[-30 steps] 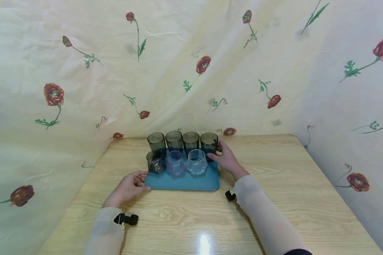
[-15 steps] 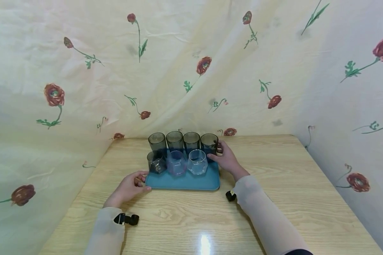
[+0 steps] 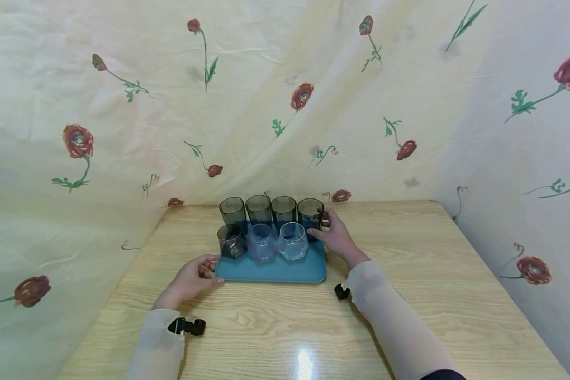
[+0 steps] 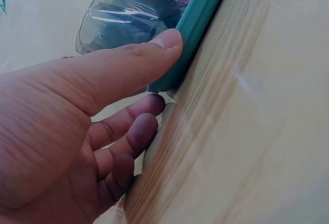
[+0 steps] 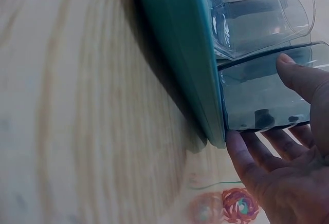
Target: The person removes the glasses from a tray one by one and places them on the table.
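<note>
A blue tray (image 3: 272, 272) lies on the table, bearing drinking glasses in two rows. My left hand (image 3: 192, 279) holds the tray's near left corner; in the left wrist view its thumb (image 4: 167, 39) lies on the rim and its fingers curl beside the corner. At the back right, my right hand (image 3: 339, 236) grips a dark grey glass (image 3: 310, 211), thumb in front and fingers round its right side. In front stand a small dark faceted glass (image 3: 233, 245), a purple-tinted one (image 3: 262, 245) and a clear one (image 3: 293, 245).
Several more dark grey glasses, among them the leftmost glass (image 3: 233, 210), stand upright in the back row. Wooden tabletop (image 3: 256, 327) surrounds the tray. A flower-printed cloth (image 3: 252, 105) hangs behind and at both sides of the table.
</note>
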Action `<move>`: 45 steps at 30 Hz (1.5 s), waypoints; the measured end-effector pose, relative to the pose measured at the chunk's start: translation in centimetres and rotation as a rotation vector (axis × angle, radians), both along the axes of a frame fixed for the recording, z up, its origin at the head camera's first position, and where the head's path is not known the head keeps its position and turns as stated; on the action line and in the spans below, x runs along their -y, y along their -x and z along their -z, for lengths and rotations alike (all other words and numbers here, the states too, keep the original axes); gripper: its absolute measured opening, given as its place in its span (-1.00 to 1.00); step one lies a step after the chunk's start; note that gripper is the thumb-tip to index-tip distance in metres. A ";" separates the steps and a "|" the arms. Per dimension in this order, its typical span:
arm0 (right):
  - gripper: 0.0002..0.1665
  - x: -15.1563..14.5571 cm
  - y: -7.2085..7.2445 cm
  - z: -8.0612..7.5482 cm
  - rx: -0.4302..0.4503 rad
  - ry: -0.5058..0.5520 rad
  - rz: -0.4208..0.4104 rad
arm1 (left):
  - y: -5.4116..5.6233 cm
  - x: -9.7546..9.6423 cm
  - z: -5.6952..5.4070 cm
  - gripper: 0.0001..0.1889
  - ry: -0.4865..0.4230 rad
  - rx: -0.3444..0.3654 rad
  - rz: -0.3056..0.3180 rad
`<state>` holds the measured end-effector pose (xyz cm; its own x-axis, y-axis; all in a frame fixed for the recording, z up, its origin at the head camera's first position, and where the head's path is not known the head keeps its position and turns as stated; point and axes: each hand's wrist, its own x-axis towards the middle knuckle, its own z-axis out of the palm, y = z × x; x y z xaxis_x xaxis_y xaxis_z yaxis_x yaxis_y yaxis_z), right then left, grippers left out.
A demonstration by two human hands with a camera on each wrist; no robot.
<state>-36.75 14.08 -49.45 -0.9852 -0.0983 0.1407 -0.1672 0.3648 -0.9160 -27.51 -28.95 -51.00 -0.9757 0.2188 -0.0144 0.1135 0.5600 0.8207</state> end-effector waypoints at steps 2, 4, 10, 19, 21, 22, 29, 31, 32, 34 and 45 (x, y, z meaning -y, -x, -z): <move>-0.18 0.0 0.0 0.0 -0.002 -0.002 0.005 | 0.0 0.0 0.0 -0.28 0.002 0.002 0.001; -0.19 0.0 0.0 0.0 -0.003 -0.003 0.008 | 0.0 0.1 0.1 -0.28 0.009 0.001 0.001; -0.19 0.1 -0.2 -0.1 -0.007 0.029 0.033 | 0.0 0.1 0.3 -0.28 0.008 0.008 -0.006; -0.17 -0.1 -0.3 -0.3 -0.035 0.039 0.046 | -0.1 0.1 0.4 -0.29 0.011 -0.005 -0.009; -0.18 -0.2 -0.3 -0.4 -0.041 0.038 0.050 | -0.1 0.1 0.4 -0.29 0.015 -0.008 -0.010; -0.19 -0.3 -0.3 -0.5 -0.045 0.039 0.052 | -0.1 0.1 0.4 -0.30 0.014 -0.008 -0.012; -0.20 -1.2 -0.1 -0.9 -0.076 0.062 0.082 | -0.1 0.1 0.4 -0.30 0.010 -0.004 -0.009; -0.18 -1.5 -0.1 -1.1 -0.078 0.072 0.098 | -0.1 0.1 0.3 -0.29 0.007 -0.004 -0.005; -0.16 -1.6 -0.1 -1.2 -0.077 0.075 0.108 | -0.1 0.1 0.3 -0.29 0.006 -0.004 -0.004; -0.12 -1.9 0.0 -1.3 -0.079 0.078 0.128 | -0.1 0.1 0.3 -0.29 0.003 -0.005 -0.004; -0.11 -4.0 0.3 -1.0 -0.098 0.052 0.239 | -0.1 0.1 0.3 -0.29 -0.004 -0.006 0.001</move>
